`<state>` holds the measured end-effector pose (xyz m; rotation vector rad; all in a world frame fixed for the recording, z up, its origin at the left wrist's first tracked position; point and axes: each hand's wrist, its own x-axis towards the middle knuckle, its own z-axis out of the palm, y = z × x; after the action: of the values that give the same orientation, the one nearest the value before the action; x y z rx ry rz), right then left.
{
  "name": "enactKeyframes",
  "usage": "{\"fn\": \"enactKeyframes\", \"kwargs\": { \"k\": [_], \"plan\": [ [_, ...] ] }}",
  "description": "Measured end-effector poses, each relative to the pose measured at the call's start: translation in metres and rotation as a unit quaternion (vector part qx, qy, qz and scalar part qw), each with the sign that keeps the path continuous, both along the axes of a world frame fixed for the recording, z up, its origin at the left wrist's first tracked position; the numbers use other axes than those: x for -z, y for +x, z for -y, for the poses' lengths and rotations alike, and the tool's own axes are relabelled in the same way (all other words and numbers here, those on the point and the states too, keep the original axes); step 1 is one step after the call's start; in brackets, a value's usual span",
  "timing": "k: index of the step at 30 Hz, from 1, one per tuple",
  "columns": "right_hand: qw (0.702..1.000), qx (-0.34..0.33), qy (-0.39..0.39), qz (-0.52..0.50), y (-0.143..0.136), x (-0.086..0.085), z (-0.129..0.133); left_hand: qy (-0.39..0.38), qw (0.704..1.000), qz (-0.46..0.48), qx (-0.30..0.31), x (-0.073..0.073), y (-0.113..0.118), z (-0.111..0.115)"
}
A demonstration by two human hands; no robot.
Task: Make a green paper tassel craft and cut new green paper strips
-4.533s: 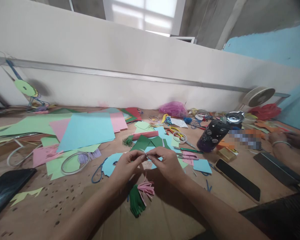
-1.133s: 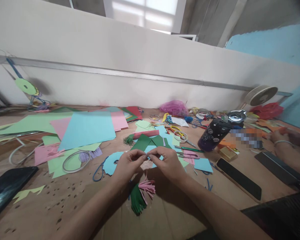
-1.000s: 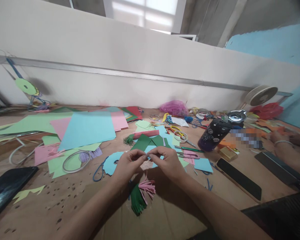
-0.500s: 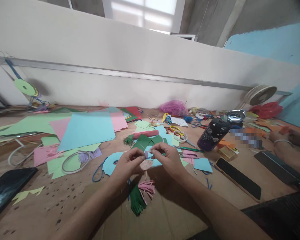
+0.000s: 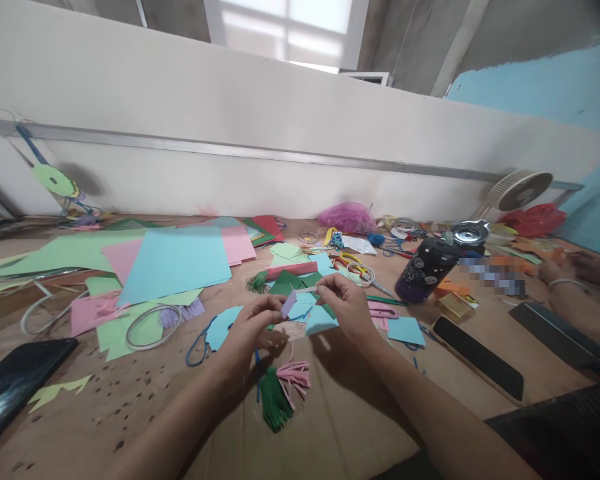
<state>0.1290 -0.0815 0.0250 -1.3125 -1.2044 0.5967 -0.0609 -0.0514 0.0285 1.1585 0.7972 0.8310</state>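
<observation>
Left hand and right hand are raised over the surface, thumbs and fingertips pinched, palms partly curled. Below, nearer the left, a green paper tassel is laid lengthwise toward the body. Between the hands, a lilac paper piece is pinched tilted by the left; a pale strip, seemingly joined to it, is gripped crosswise by the right.

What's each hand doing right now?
Left hand: pinched on a small purple paper piece.
Right hand: fingertips closed on a thin pale strip.
</observation>
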Motion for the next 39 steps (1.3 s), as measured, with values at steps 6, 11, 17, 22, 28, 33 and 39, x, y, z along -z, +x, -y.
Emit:
{"fn": "enactKeyframes", "kwargs": {
  "k": [6,11,17,22,28,33,39],
  "plan": [
    [0.999,-0.003,0.006,-0.039,0.005,0.002,-0.003,-0.033,0.997,0.063,0.022,0.001,-0.002,-0.001],
    [0.999,0.007,0.012,-0.042,0.007,0.002,-0.004,-0.037,0.998,0.050,0.021,0.001,-0.003,-0.003],
    [0.998,0.029,0.022,-0.045,0.016,-0.001,-0.007,-0.094,0.989,0.103,0.047,-0.003,-0.003,-0.001],
    [0.998,0.045,0.029,-0.046,0.023,-0.001,-0.011,-0.086,0.988,0.121,0.052,-0.003,-0.003,-0.001],
    [0.998,0.062,-0.010,0.021,0.033,0.007,-0.016,-0.060,0.991,0.115,0.044,-0.005,-0.002,-0.001],
    [0.971,0.124,-0.072,0.192,0.036,0.006,-0.015,-0.083,0.986,0.127,0.073,-0.006,-0.003,0.000],
    [0.929,0.159,-0.137,0.304,0.042,0.006,-0.018,-0.098,0.981,0.143,0.091,-0.007,-0.002,0.004]
  ]
}}
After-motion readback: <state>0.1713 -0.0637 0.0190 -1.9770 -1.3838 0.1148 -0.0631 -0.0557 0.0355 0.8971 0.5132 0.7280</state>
